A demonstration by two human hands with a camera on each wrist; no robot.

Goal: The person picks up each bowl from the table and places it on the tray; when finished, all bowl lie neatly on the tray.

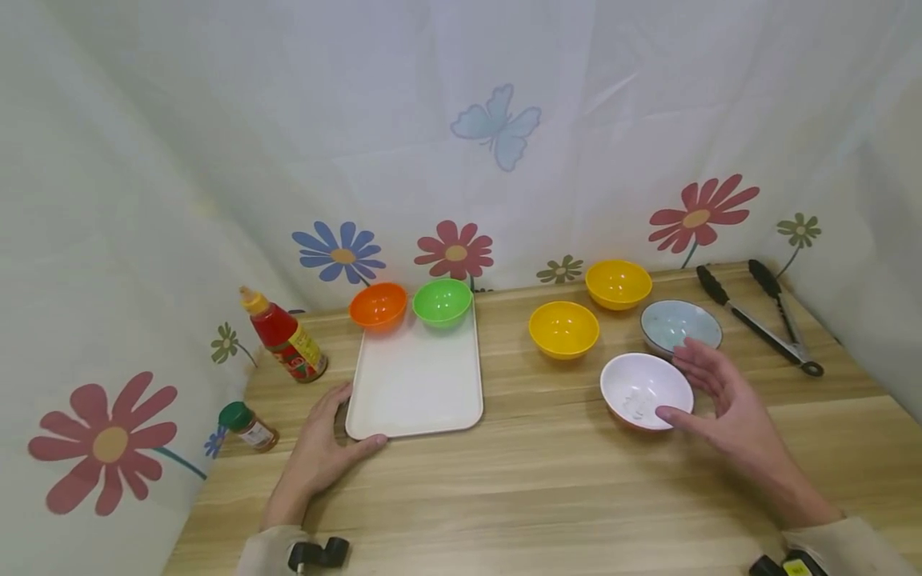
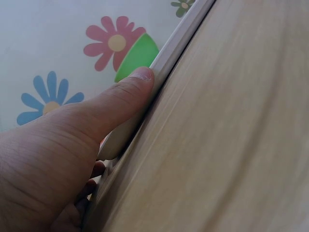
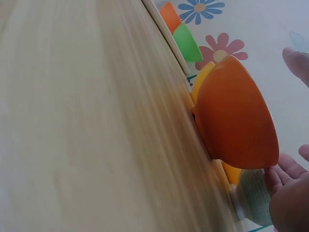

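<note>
My left hand (image 1: 324, 448) holds the near left corner of the white tray (image 1: 421, 384), its thumb (image 2: 140, 75) along the near rim and its fingers at the left side, partly hidden. An orange bowl (image 1: 378, 306) and a green bowl (image 1: 442, 302) sit at the tray's far end. My right hand (image 1: 735, 408) is spread at the right side of a bowl (image 1: 641, 384), white inside and orange outside (image 3: 236, 116). Thumb and fingers stand apart around its rim; whether they touch it I cannot tell. Pale specks or glints show in this bowl.
Behind the white bowl are a pale blue bowl (image 1: 680, 324) and two yellow bowls (image 1: 564, 330). Black-tipped tongs (image 1: 763, 328) lie far right. Left of the tray stand a red sauce bottle (image 1: 288, 340) and a green-capped spice jar (image 1: 248, 426). A flowered curtain (image 1: 403, 144) closes off the back.
</note>
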